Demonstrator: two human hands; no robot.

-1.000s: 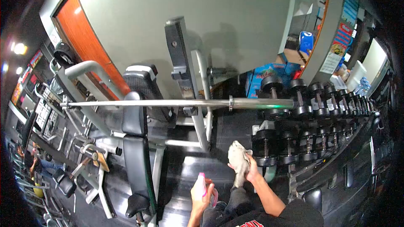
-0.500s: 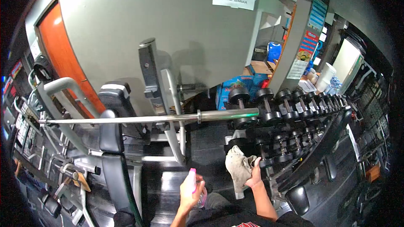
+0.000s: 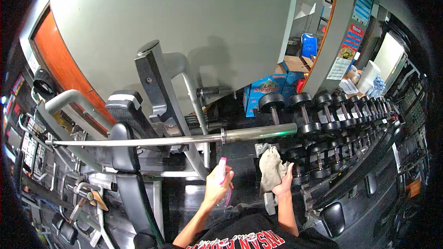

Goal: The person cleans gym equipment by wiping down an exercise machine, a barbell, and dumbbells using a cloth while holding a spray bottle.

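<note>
My left hand (image 3: 217, 187) is wrapped round a spray bottle (image 3: 222, 168) with a pink and white top; its clear lower part shows below my fingers. In my right hand (image 3: 284, 183) hangs a crumpled, greyish-beige cloth (image 3: 272, 168), gripped at its right side. Beyond both hands a long steel barbell (image 3: 194, 140) runs across the view, its thick sleeve end (image 3: 263, 132) above and between them. The cloth is just below that sleeve in the view; I cannot tell whether they touch.
To the right, a rack holds two rows of black dumbbells (image 3: 304, 115). A black padded bench (image 3: 129, 180) and a grey machine frame (image 3: 184, 157) stand at left. Blue boxes (image 3: 265, 93) sit by the wall. An orange door (image 3: 64, 60) is at far left.
Both hands have risen slightly in the view, the left one also shifting right. The cloth now hangs closer to the barbell's end. The head view has tilted down, showing more of the shirt.
</note>
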